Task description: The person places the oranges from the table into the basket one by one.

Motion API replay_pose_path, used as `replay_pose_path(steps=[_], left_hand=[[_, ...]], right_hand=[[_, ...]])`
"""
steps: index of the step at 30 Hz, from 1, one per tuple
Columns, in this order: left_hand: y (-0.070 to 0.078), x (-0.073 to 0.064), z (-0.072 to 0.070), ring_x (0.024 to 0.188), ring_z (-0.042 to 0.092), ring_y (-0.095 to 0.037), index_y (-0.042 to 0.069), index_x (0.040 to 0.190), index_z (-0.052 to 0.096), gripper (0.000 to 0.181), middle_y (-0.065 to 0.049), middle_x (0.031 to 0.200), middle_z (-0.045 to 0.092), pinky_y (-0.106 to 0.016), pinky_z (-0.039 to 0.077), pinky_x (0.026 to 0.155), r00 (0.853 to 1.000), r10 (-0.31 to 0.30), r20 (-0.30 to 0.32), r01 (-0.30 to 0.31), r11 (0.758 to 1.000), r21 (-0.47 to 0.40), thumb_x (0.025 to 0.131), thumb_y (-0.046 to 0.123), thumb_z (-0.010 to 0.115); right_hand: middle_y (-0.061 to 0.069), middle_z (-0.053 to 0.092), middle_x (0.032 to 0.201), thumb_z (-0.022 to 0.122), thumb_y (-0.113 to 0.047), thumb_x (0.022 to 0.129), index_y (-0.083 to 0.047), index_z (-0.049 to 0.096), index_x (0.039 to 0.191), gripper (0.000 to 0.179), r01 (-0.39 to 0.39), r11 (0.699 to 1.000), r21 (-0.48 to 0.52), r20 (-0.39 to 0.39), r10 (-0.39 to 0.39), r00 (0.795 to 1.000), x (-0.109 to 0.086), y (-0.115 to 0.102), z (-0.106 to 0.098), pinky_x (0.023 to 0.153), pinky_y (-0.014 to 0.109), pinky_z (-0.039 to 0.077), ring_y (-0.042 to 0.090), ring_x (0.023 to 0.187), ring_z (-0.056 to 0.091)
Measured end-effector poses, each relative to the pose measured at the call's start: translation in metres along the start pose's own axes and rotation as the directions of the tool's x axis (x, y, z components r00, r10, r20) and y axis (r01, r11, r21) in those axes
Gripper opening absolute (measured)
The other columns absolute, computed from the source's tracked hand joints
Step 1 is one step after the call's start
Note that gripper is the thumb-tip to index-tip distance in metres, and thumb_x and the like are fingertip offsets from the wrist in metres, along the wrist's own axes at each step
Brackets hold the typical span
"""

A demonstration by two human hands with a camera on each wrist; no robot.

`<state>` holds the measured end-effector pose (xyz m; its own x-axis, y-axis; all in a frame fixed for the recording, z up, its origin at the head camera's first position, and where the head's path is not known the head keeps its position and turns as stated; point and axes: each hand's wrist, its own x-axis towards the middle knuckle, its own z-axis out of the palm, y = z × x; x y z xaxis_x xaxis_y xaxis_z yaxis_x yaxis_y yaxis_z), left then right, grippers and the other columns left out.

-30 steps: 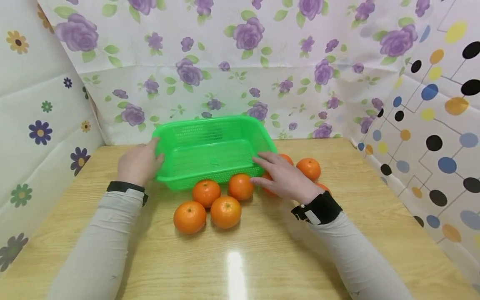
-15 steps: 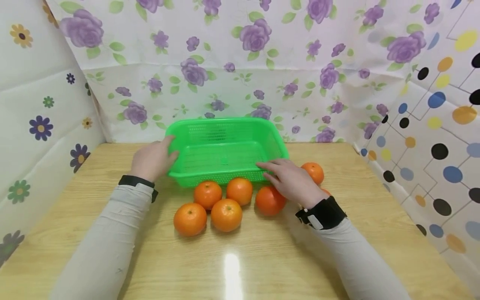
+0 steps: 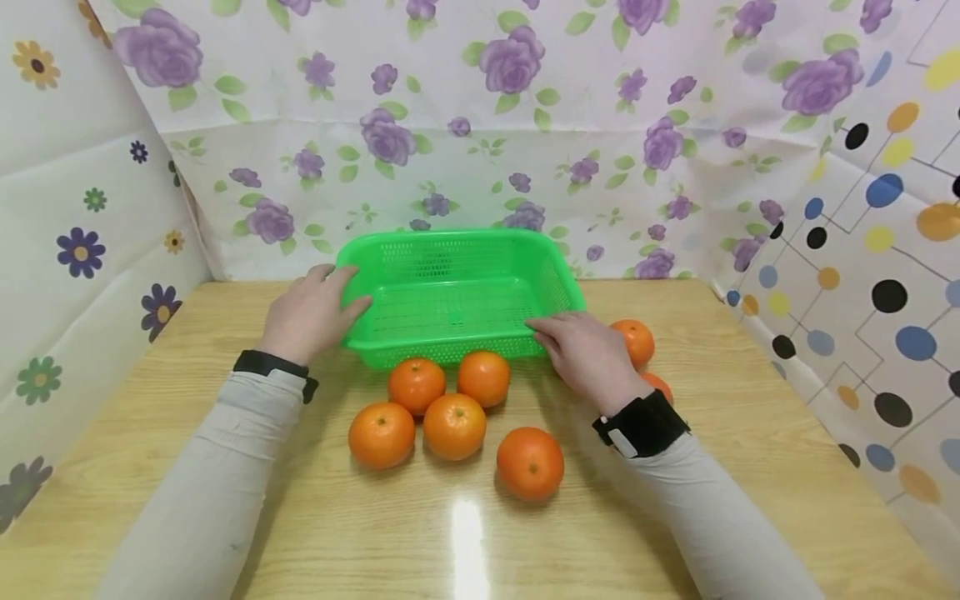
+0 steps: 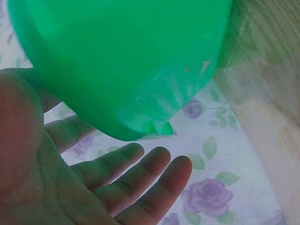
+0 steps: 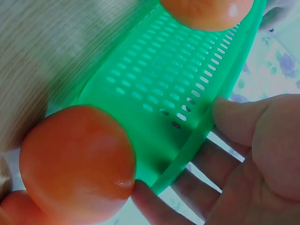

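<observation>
A green perforated plastic basket stands at the back of the table, nothing inside it. My left hand is at its left end; in the left wrist view the fingers are straight and spread beside the rim. At the front right corner my right hand pinches the rim, thumb on one side and fingers on the other. Several oranges cluster before the basket. Another orange lies nearer the front, and an orange sits beyond the right hand with one more partly hidden.
The wooden table runs back to a flowered cloth backdrop. Patterned cloths also hang at the left side and the right side.
The basket has shifted right with both hands on it, then stayed about there. One orange by my right hand has rolled toward the front of the table.
</observation>
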<state>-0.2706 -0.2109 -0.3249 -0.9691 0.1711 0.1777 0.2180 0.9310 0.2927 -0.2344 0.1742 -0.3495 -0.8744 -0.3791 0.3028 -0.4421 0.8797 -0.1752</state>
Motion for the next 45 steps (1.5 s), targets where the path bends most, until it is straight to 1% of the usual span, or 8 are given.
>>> replay_pose_path(steps=[6,10,15,18,23,35,42,45], left_hand=[[0.009,-0.004,-0.001,0.144,0.047,-0.059,0.005,0.164,0.048,0.064,-0.035,0.162,0.044,-0.074,0.042,0.114,0.999,0.038,-0.026,-0.038,0.999,0.017,0.113,0.040,0.063],[0.015,-0.008,-0.003,0.147,0.044,-0.056,0.006,0.164,0.049,0.062,-0.033,0.164,0.043,-0.073,0.041,0.116,0.998,0.057,-0.037,-0.056,0.998,0.034,0.112,0.038,0.065],[0.025,-0.013,-0.008,0.148,0.043,-0.055,0.007,0.163,0.052,0.061,-0.032,0.164,0.044,-0.072,0.040,0.118,0.991,0.108,-0.075,-0.105,0.993,0.049,0.112,0.036,0.066],[0.028,-0.014,-0.010,0.147,0.045,-0.056,0.006,0.162,0.052,0.060,-0.032,0.162,0.046,-0.070,0.040,0.119,0.989,0.127,-0.072,-0.123,0.990,0.069,0.112,0.036,0.066],[0.027,-0.017,-0.010,0.147,0.046,-0.055,0.003,0.161,0.052,0.060,-0.034,0.160,0.048,-0.068,0.038,0.121,0.990,0.135,-0.048,-0.130,0.987,0.095,0.112,0.036,0.066],[0.022,-0.016,-0.010,0.146,0.045,-0.056,0.004,0.160,0.053,0.059,-0.033,0.160,0.048,-0.071,0.039,0.119,0.991,0.128,-0.035,-0.125,0.989,0.083,0.112,0.034,0.067],[0.021,-0.013,-0.008,0.147,0.045,-0.055,0.005,0.161,0.053,0.060,-0.033,0.160,0.049,-0.070,0.040,0.119,0.991,0.127,-0.034,-0.124,0.988,0.087,0.111,0.034,0.068],[0.020,-0.013,-0.007,0.146,0.046,-0.056,0.005,0.161,0.053,0.060,-0.033,0.159,0.049,-0.070,0.040,0.119,0.991,0.127,-0.032,-0.124,0.988,0.089,0.111,0.035,0.068]], right_hand=[[0.008,0.079,0.130,0.067,-0.024,0.113,-0.015,0.077,0.140,0.030,-0.008,1.000,-0.012,-0.019,0.008,1.000,0.002,0.000,0.001,0.098,0.056,0.061,0.034,0.126,0.071],[0.009,0.079,0.130,0.067,-0.025,0.113,-0.015,0.077,0.140,0.030,-0.015,1.000,-0.024,-0.020,0.015,1.000,0.003,0.001,0.002,0.097,0.057,0.061,0.035,0.125,0.071],[0.008,0.079,0.129,0.068,-0.025,0.112,-0.015,0.078,0.139,0.030,-0.029,0.999,-0.029,-0.031,0.028,0.999,0.003,0.002,0.003,0.093,0.058,0.062,0.035,0.124,0.071],[0.009,0.079,0.129,0.069,-0.025,0.112,-0.016,0.078,0.138,0.030,-0.024,0.999,-0.033,-0.038,0.023,0.999,0.004,0.002,0.003,0.092,0.058,0.062,0.035,0.124,0.071],[0.009,0.079,0.128,0.068,-0.026,0.112,-0.015,0.079,0.138,0.030,-0.011,0.999,-0.037,-0.043,0.009,0.999,0.004,0.003,0.004,0.093,0.058,0.062,0.036,0.123,0.072],[0.011,0.079,0.127,0.068,-0.025,0.112,-0.013,0.078,0.138,0.030,0.002,0.999,-0.033,-0.040,-0.003,0.999,0.005,0.003,0.002,0.093,0.058,0.062,0.037,0.121,0.072],[0.013,0.077,0.132,0.067,-0.025,0.113,-0.010,0.076,0.141,0.033,-0.011,0.999,-0.036,-0.010,0.011,1.000,0.006,0.004,0.000,0.102,0.057,0.058,0.038,0.127,0.069],[0.012,0.077,0.132,0.066,-0.026,0.113,-0.010,0.076,0.141,0.033,-0.009,0.999,-0.036,-0.002,0.009,1.000,0.005,0.005,0.002,0.104,0.056,0.057,0.038,0.128,0.068]])
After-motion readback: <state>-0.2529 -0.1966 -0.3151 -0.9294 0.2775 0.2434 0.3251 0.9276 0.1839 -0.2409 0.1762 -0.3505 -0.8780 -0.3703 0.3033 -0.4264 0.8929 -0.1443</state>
